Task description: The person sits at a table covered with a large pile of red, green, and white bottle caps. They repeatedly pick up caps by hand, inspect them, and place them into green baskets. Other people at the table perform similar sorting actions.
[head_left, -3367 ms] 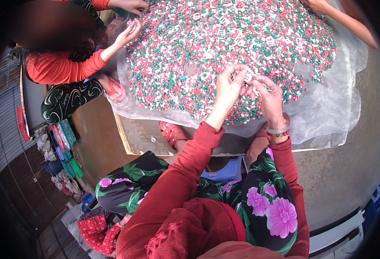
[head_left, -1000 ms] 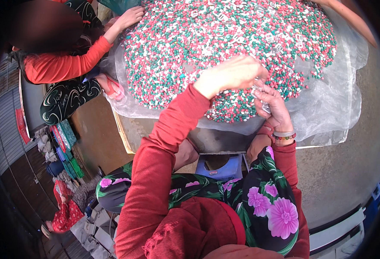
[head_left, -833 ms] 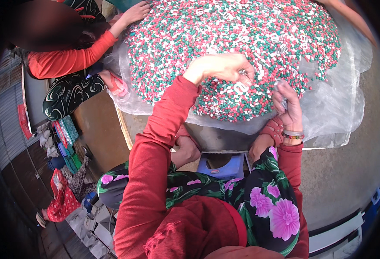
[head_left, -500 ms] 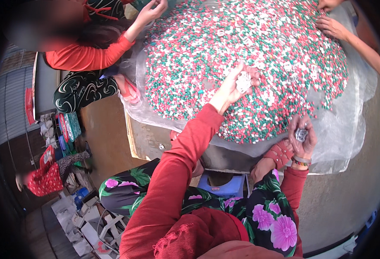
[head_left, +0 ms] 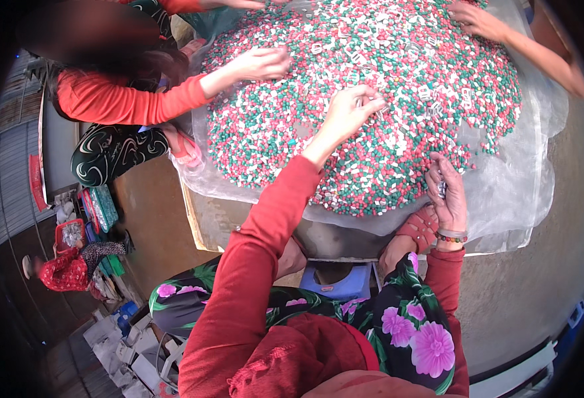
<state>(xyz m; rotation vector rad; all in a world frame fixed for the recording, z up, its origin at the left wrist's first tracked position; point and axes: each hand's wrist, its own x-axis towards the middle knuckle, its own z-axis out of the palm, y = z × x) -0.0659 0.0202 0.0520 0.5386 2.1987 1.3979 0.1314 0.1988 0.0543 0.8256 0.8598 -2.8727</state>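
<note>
A wide heap of small red, green and white pellets (head_left: pixel 385 159) is spread out, with clear, frame-shaped plastic pieces (head_left: pixel 426 93) scattered over its top. My left hand (head_left: pixel 350 114) is over the middle of the heap, palm down, thumb and fingers pinched together. What it holds, if anything, is hidden by the fingers. At the heap's near right edge, my right hand (head_left: pixel 450 196) is curled around a few clear plastic pieces (head_left: pixel 442 189), partly covered by its fingers.
The heap lies on a translucent sheet (head_left: pixel 504 199) over a low platform. A co-worker in an orange-red sleeve (head_left: pixel 139 99) reaches in from the left; another co-worker's hand (head_left: pixel 481 23) touches the far right. Below sits a blue plastic stool (head_left: pixel 337 282). Another person (head_left: pixel 73 268) stands far left.
My left hand has turned from palm up, showing clear pieces, to palm down and pinched. My right hand has moved slightly up and left, closing more. The left co-worker's hand now reaches over the heap.
</note>
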